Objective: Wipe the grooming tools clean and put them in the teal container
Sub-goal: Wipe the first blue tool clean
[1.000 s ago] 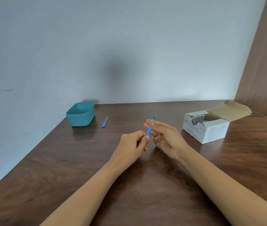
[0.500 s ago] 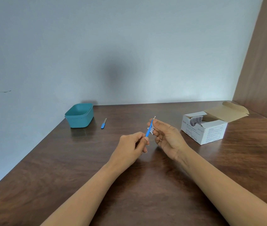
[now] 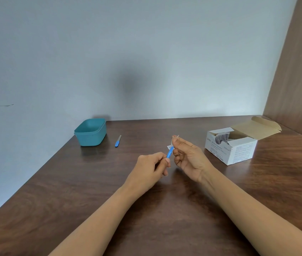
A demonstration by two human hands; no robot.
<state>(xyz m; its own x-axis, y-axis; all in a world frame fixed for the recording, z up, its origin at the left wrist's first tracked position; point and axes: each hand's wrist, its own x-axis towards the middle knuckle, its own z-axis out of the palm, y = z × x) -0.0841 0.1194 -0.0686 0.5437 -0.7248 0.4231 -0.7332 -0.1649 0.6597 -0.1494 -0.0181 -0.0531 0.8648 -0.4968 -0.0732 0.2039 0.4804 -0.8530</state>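
- A plain pale wall point(image 3: 109, 52) fills the upper half of the view.
- A dark wooden table point(image 3: 72, 200) spans the lower half and meets the wall at its far edge.
- A brown wood panel point(image 3: 297, 71) stands upright along the table's right side.
- An open white box of alcohol swabs point(image 3: 231, 148) sits at the far right of the table, its flap folded back and packets showing inside.
- A teal container point(image 3: 91, 139), lidless, sits at the far left near the wall.
- The right hand point(image 3: 190, 157) is raised above mid-table, its fingers curled and pinching a white wipe around a tool's upper part.
- The left hand point(image 3: 150, 167), just beside it, pinches the tool's lower end with curled fingers.
- The blue-handled grooming tool point(image 3: 170, 152) slants between both hands, its metal tip poking above the right fingers.
- A second blue-handled tool point(image 3: 117, 141) lies flat on the table, just right of the container.
- The white wipe point(image 3: 170, 146) shows only as a small corner at the right fingertips.
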